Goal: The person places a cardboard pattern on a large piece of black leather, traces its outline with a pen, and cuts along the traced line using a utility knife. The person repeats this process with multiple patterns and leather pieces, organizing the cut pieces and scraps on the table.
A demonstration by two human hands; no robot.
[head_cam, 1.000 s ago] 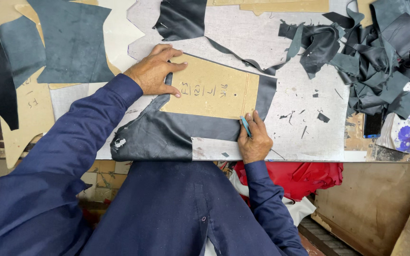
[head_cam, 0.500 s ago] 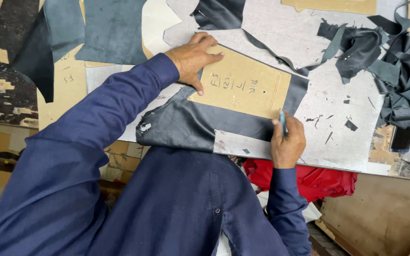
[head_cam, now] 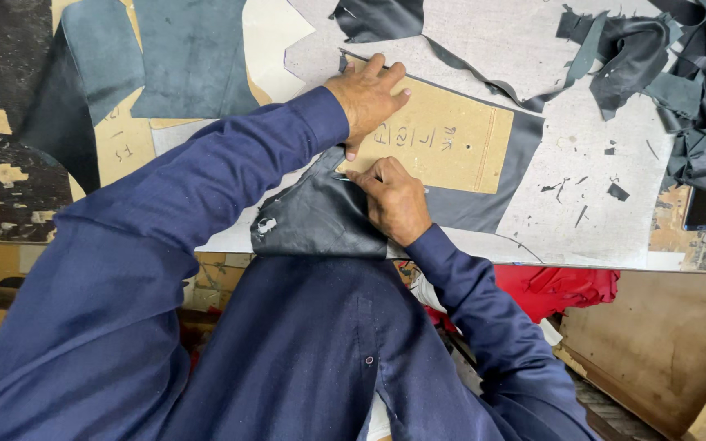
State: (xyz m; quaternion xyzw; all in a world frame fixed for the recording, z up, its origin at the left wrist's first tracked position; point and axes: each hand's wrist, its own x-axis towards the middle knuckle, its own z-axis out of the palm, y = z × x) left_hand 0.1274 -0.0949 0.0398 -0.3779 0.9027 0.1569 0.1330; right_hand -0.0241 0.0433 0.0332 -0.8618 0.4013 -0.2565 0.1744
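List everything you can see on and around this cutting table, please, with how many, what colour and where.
cardboard template: one, tan, flat on the dark leather at the table's middle
dark leather piece: one, grey-black, under the template, reaching the near edge
cutting board: one, pale grey, scored, covering the table top
leather offcuts: a heap, dark grey, far right corner
leather pieces: a few, grey-blue, far left
cardboard patterns: tan, under those left pieces; count unclear
red cloth: one, below the table edge at right
thin tool: one, light-coloured tip, at the template's near left corner
left hand: pressing flat on the template's left end
right hand: gripping the thin tool against the template edge
blue sleeves: two, navy
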